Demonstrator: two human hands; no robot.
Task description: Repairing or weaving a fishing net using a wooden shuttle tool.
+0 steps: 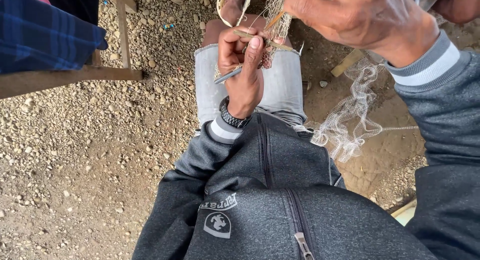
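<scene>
While the left hand [242, 72] pinches a thin wooden netting needle [262, 41] and grey tool against the pale mesh fishing net [350, 115] over the knee, right hand [360, 17] grips twine closed; slack mesh could snag.

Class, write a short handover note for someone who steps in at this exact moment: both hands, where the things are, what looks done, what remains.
Left hand: closed on a thin wooden stick and a grey tool, over the knee.
Right hand: raised, pinching the net taut.
The rest of the net hangs in a loose pile to the right above the gravel ground.
Done: cannot tell how much mesh is finished.
Left: the held section is under work.
</scene>
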